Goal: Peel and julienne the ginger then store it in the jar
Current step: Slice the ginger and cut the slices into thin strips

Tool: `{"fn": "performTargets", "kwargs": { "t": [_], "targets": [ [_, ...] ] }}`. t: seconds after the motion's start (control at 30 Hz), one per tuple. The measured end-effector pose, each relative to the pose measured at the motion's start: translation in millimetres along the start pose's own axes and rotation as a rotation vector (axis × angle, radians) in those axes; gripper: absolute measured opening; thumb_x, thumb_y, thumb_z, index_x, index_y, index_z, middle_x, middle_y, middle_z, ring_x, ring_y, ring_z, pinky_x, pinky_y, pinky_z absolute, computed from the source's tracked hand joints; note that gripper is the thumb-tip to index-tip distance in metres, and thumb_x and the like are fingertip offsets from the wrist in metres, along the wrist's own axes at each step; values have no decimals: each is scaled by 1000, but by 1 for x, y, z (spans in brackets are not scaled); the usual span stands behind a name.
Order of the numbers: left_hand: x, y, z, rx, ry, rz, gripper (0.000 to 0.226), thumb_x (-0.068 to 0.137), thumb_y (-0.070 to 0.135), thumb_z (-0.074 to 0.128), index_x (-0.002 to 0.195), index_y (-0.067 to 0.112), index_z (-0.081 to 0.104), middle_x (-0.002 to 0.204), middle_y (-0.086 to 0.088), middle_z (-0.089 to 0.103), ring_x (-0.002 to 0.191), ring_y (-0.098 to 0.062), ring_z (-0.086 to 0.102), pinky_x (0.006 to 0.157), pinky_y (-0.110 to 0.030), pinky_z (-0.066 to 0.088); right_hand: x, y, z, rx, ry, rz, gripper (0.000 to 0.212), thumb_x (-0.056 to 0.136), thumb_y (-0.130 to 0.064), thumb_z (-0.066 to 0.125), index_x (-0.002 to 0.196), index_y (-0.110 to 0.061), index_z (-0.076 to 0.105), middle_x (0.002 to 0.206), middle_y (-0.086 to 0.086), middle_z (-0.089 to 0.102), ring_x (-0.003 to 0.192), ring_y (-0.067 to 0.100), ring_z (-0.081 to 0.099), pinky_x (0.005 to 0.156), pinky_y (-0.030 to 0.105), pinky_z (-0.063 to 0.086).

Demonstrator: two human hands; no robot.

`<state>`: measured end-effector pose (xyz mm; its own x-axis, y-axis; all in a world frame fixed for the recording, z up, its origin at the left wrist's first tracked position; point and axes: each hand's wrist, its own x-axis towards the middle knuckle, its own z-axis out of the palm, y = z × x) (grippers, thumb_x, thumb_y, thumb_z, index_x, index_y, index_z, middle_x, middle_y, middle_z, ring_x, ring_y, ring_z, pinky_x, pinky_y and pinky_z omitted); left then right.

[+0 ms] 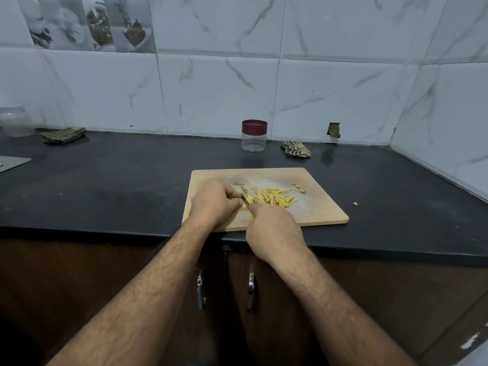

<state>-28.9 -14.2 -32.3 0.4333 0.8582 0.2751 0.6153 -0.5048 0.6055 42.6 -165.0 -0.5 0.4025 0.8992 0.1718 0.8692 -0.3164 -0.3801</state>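
Both hands meet on the cutting board (317, 207): left hand (214, 204) pinches ginger (248, 198), right hand (273, 228) grips a knife (245, 192); julienned strips (274, 197) at 2 o'clock.

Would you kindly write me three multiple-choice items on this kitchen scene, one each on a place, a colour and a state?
1. Where does the jar stand?
A. on the board
B. on the counter behind the board
C. in a hand

2. What colour is the jar's lid?
A. maroon
B. green
C. white

3. What state is the jar in?
A. lid off, half full
B. tipped over
C. lid on, empty

Answers:
1 B, it stands by the wall tiles, beyond the board.
2 A, the cap is dark red.
3 C, the lid sits on and the clear body shows nothing inside; the ginger strips lie on the board.
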Motion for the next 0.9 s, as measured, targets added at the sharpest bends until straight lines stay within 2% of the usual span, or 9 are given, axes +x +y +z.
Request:
{"fn": "performTargets", "kwargs": {
  "t": [0.1, 0.2, 0.3, 0.43, 0.6, 0.73, 0.9],
  "targets": [
    [0, -1, 0, -5, 1, -9, 5, 85, 33, 73, 81, 33, 77, 87, 17, 70, 93, -12, 64, 83, -37, 53, 2, -4, 1, -14, 7, 7, 42, 92, -11, 47, 131, -24, 58, 112, 3, 64, 102, 24, 58, 71, 29, 40],
    [0, -1, 0, 4, 9, -10, 18, 84, 33, 74, 67, 35, 68, 79, 21, 65, 91, -10, 64, 84, -38, 53, 3, -9, 0, -30, 1, 12, 41, 92, -10, 47, 130, -23, 58, 113, 4, 63, 102, 24, 57, 70, 30, 39],
    [-2, 1, -1, 13, 25, -16, 26, 85, 33, 74, 61, 34, 62, 72, 23, 61, 88, -10, 62, 83, -37, 51, -6, -5, 0, -46, -7, 5, 40, 92, -10, 44, 130, -19, 53, 105, 4, 61, 98, 25, 56, 68, 32, 39],
    [-4, 3, -1, 6, 4, -25, 22, 87, 34, 72, 66, 32, 65, 83, 20, 67, 92, -10, 63, 85, -36, 51, -25, 5, -3, -55, -14, -7, 42, 92, -10, 44, 130, -24, 52, 93, -2, 50, 88, 20, 50, 66, 32, 40],
    [-5, 4, -3, -34, -17, -23, 24, 88, 31, 70, 64, 34, 68, 99, 19, 74, 95, -8, 63, 91, -39, 51, -29, 10, -12, -37, -28, 9, 47, 93, -13, 45, 137, -30, 51, 111, 1, 62, 95, 20, 55, 69, 31, 47],
    [-7, 5, -5, -34, -30, -22, 26, 87, 28, 70, 63, 37, 68, 93, 27, 69, 92, -4, 62, 91, -39, 52, -26, 10, -15, -7, -28, 19, 51, 94, -13, 45, 141, -32, 48, 115, 0, 63, 92, 19, 51, 68, 29, 45],
    [-7, 5, -4, -44, -7, -27, 26, 84, 27, 73, 60, 34, 66, 86, 21, 71, 91, -7, 64, 89, -38, 52, -21, 7, -12, 21, -18, 15, 51, 95, -14, 45, 143, -30, 48, 118, 2, 63, 104, 22, 57, 75, 32, 51]
  ]
}}
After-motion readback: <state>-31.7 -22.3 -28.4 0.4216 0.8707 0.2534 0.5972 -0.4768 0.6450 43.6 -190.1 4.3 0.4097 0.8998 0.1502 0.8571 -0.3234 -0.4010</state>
